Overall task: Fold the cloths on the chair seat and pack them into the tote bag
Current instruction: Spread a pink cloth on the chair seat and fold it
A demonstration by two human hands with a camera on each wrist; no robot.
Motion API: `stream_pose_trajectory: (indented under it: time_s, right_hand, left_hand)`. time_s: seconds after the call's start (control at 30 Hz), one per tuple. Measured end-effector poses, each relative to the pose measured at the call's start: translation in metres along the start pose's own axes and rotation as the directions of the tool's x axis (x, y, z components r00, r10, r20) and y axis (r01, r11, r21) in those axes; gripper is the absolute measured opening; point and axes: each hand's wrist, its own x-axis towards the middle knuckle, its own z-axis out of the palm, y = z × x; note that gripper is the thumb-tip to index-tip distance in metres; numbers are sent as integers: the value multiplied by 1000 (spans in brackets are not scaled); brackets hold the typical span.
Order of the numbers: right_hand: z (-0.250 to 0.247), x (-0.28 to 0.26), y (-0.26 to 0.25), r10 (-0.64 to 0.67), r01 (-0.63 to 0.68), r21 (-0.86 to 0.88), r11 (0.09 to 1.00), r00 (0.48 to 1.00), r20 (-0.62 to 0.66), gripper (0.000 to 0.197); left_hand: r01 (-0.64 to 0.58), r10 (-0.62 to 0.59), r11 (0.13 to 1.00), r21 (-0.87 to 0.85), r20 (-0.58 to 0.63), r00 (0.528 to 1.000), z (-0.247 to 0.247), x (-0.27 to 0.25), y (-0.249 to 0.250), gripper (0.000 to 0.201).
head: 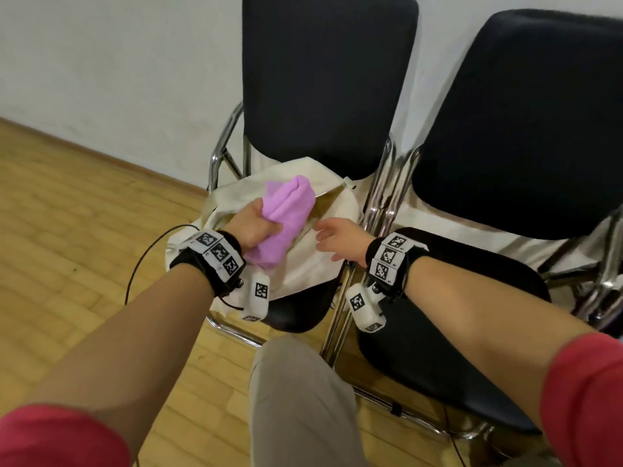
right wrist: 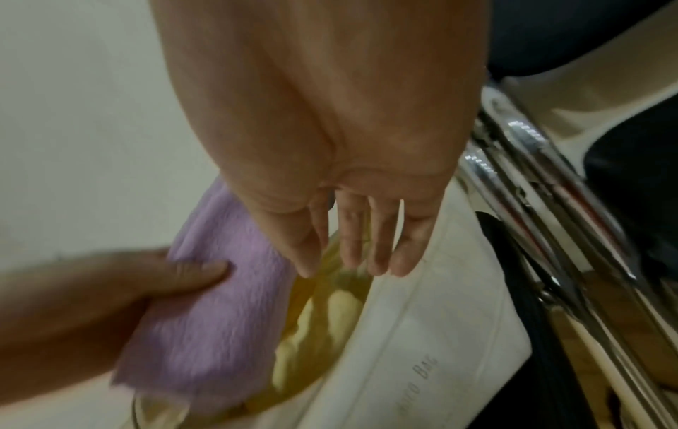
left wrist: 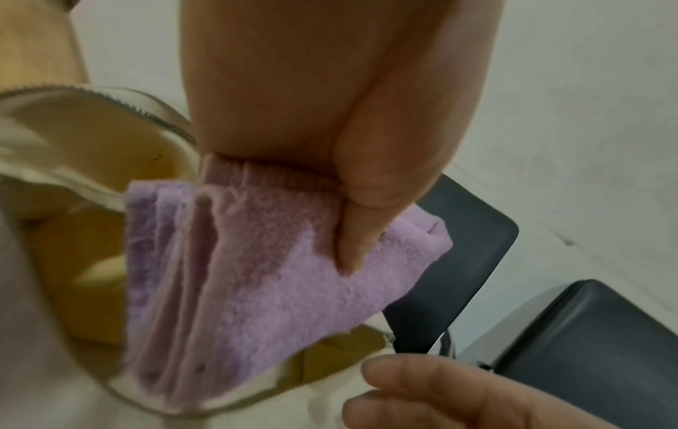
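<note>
You're at the packing step: your left hand [head: 254,227] has its grip curled round the folded purple cloth [head: 286,214], poised at the mouth of the tote bag [head: 313,267] on the chair seat [head: 303,308] — next, push it down beside the yellow cloth [right wrist: 330,313] inside. Your right hand [head: 340,239] hovers just above the bag's rim, fingers straight — holding nothing

tote bag [head: 313,264] interior: mostly hidden | purple cloth [head: 286,214] lower end: hidden by bag
</note>
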Motion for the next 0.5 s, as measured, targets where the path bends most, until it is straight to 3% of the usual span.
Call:
stream_pose_trajectory:
  time_s: [0.13, 0.23, 0.37, 0.5]
  right_hand:
    - [21, 28, 5, -139, 165, -336, 927, 985, 101, 45]
    - [33, 48, -1, -174, 263, -599, 757, 963, 203, 43]
    - [41, 65, -1, -182, 319, -780, 539, 948, 261, 45]
    - [42, 70, 10, -105, 302, -830, 469, 952, 287, 35]
  left_hand:
    - [-34, 59, 983, 179, -139, 988, -4, 16, 1, 34]
    - [-16, 78, 937, 350, -163, 984, -5, 30, -2, 24]
    - [-13, 62, 908, 419, -103, 993, 3, 43, -9, 21]
    - [-5, -25, 866, 500, 53, 998, 17, 59, -30, 26]
